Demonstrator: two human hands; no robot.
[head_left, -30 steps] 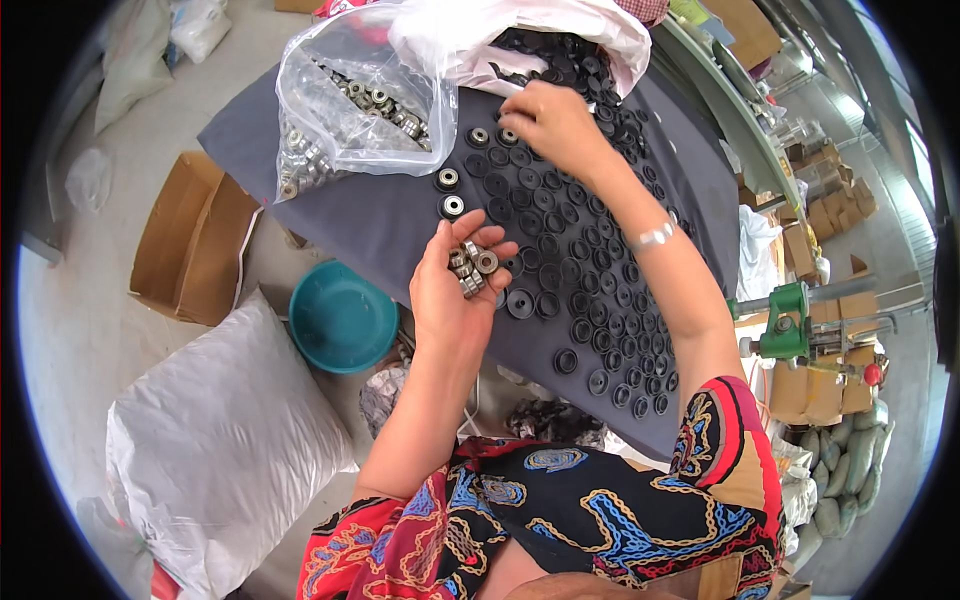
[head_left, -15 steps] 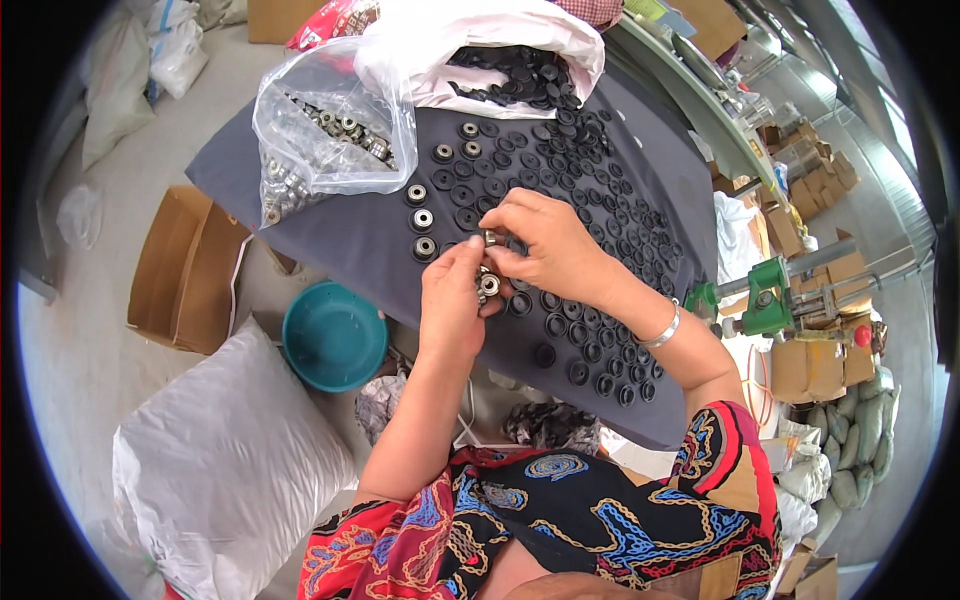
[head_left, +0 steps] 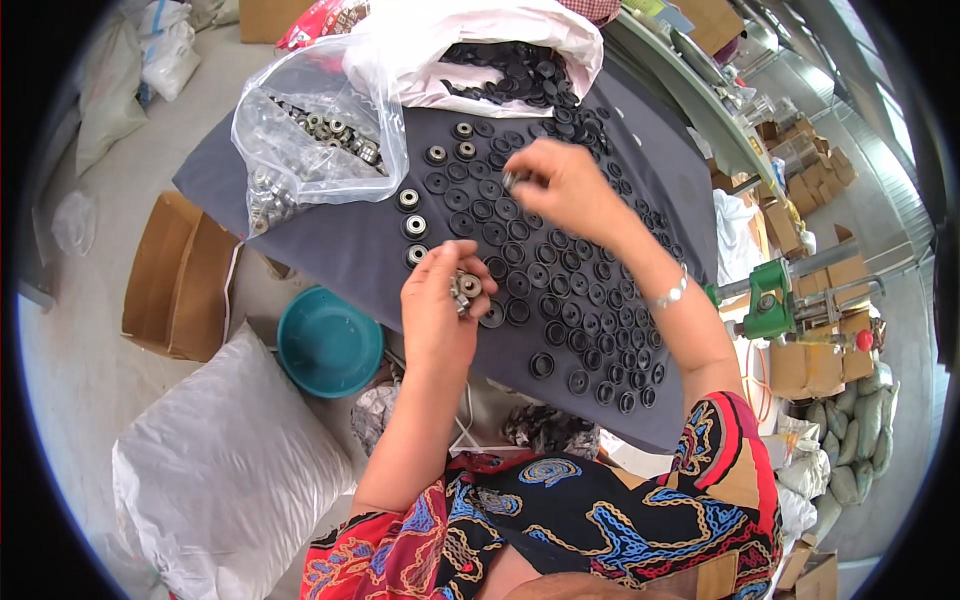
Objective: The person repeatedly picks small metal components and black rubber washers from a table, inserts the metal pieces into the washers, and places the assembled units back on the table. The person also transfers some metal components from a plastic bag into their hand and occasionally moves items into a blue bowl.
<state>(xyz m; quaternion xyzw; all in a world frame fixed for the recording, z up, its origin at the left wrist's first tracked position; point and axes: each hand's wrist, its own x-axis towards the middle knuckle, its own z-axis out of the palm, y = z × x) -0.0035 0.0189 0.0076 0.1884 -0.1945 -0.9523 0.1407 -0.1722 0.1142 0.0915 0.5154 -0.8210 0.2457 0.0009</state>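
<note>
My left hand (head_left: 432, 295) is cupped around several small metal bearings (head_left: 467, 286), over the left part of the dark cloth-covered table (head_left: 445, 350). My right hand (head_left: 572, 192) pinches one metal bearing (head_left: 511, 181) between thumb and fingers, above the black rings. Rows of round black rings (head_left: 538, 275) lie spread over the cloth. Along the left side of these rows, several rings hold a shiny bearing (head_left: 415, 226) in their middle. The one nearest my left hand is partly hidden by its fingers.
A clear plastic bag (head_left: 330, 180) of bearings sits on the table's far left, beside a white sack (head_left: 420, 85) of black rings. Left of the table are a teal basin (head_left: 330, 340), a cardboard box (head_left: 170, 290) and a stuffed white sack (head_left: 230, 470). A green metal fixture (head_left: 768, 300) stands at right.
My right hand has left my left hand and moved up and away over the rings, carrying a bearing. My left hand has shifted slightly left and turned, showing the bearings in it.
</note>
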